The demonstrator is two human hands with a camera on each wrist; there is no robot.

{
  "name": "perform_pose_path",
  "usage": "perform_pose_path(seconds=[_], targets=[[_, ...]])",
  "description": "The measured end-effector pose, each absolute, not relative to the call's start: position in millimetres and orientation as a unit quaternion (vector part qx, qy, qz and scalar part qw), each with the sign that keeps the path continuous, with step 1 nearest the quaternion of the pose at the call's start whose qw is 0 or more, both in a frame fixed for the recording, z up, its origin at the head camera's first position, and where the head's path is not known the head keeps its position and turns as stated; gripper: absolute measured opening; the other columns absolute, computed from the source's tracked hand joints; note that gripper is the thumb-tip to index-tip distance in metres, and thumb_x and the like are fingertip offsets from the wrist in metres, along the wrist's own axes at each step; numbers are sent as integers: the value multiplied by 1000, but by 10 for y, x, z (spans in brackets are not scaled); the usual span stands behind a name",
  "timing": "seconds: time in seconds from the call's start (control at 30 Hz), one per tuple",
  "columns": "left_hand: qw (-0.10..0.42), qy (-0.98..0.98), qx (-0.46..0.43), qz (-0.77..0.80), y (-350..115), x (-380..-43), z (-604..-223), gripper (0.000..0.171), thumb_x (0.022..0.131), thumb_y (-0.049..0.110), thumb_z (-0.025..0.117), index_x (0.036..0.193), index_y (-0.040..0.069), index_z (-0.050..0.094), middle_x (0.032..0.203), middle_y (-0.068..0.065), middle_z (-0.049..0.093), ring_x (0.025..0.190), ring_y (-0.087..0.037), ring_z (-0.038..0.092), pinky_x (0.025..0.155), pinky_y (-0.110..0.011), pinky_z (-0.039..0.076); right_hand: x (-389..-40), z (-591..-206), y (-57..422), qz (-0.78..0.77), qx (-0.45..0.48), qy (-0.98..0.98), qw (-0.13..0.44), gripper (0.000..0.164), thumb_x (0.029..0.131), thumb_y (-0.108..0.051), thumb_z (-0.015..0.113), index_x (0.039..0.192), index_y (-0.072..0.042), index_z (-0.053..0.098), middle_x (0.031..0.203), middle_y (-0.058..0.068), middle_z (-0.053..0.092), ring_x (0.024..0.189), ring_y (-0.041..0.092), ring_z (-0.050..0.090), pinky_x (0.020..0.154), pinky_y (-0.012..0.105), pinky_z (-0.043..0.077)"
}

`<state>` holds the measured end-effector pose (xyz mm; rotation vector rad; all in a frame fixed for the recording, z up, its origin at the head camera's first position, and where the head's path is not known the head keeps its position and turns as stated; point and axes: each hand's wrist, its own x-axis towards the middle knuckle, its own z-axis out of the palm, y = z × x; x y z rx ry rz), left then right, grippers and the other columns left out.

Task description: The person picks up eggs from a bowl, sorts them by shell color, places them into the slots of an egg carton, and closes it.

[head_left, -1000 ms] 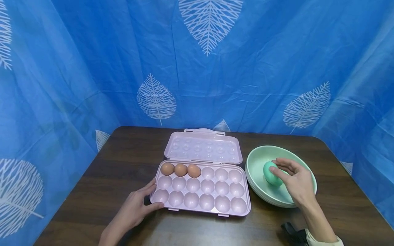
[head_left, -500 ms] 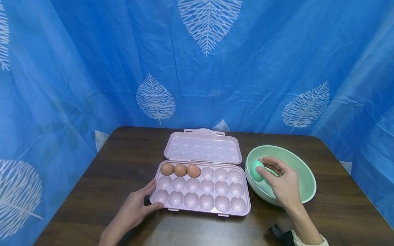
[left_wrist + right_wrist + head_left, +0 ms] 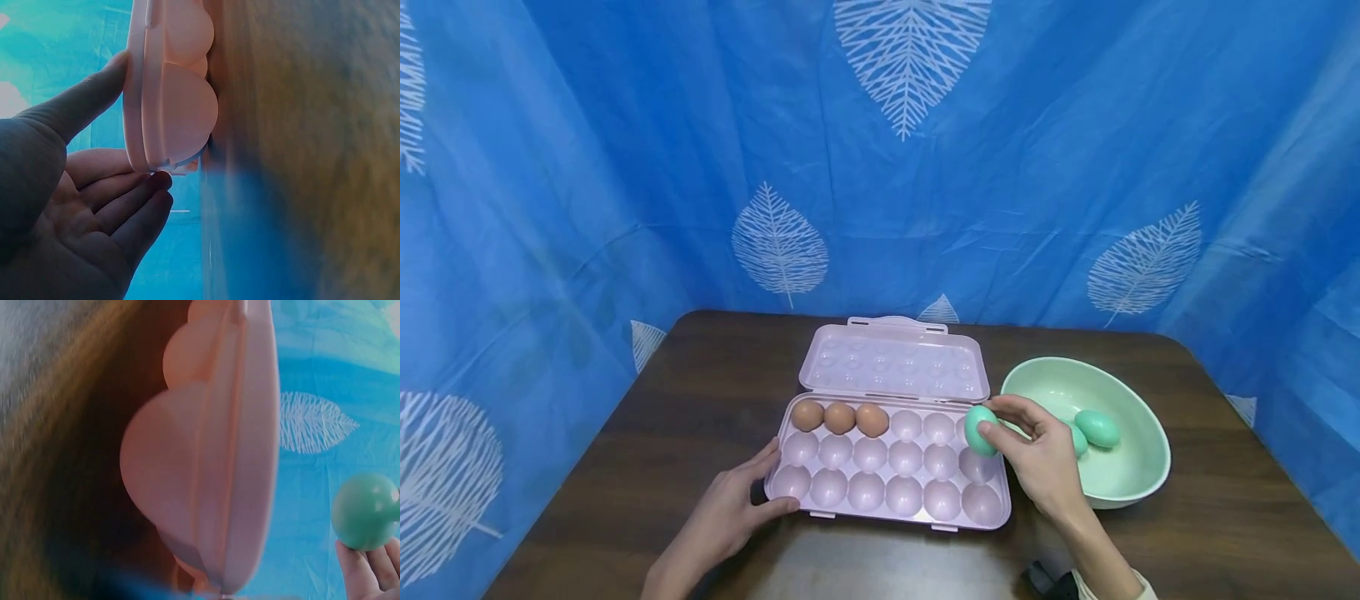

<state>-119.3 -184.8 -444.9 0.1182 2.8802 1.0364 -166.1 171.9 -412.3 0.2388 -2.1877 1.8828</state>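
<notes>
My right hand (image 3: 1041, 458) pinches a green egg (image 3: 981, 430) between thumb and fingers, over the back right cup of a pale pink egg tray (image 3: 887, 446). In the right wrist view that egg (image 3: 365, 511) shows at the right edge, beside the tray's wall (image 3: 250, 456). My left hand (image 3: 726, 504) holds the tray's front left corner, thumb along the front edge and fingers at the left side. From the left wrist, the hand (image 3: 94, 206) has its thumb on the rim. Three brown eggs (image 3: 839, 417) sit in the back row, from the left end.
Right of the tray stands a light green bowl (image 3: 1131, 471) with green eggs (image 3: 1098, 428) in it, partly hidden by my right hand. The tray's lid (image 3: 895, 362) lies folded back behind it. A blue leaf-print curtain (image 3: 970, 208) hangs behind the dark wooden table (image 3: 737, 358).
My right hand has carried the green egg left, out of the bowl and over the tray's back right cup. Other green eggs now show in the bowl. My left hand has stayed put.
</notes>
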Motion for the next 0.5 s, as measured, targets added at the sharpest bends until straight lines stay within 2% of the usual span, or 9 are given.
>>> perform_pose_path(seconds=[0.23,0.5], targets=[[48,940,30,335,-1835,-1185,-4442,84,67,48,75,133,4,47,141,-9,37,124,-32,40,96,-48,36,-1637,-4147,1637,654,75,-744,116,33,76,-3,73,106,3,62,101,12,65,101,19,59,85,26,48],[47,940,33,335,-1841,-1188,-4437,84,67,48,74,133,4,46,141,-9,37,124,-32,40,96,-47,37,-1640,-4187,1461,674,108,-724,98,33,76,-3,73,105,6,60,103,17,63,101,25,60,84,29,49]])
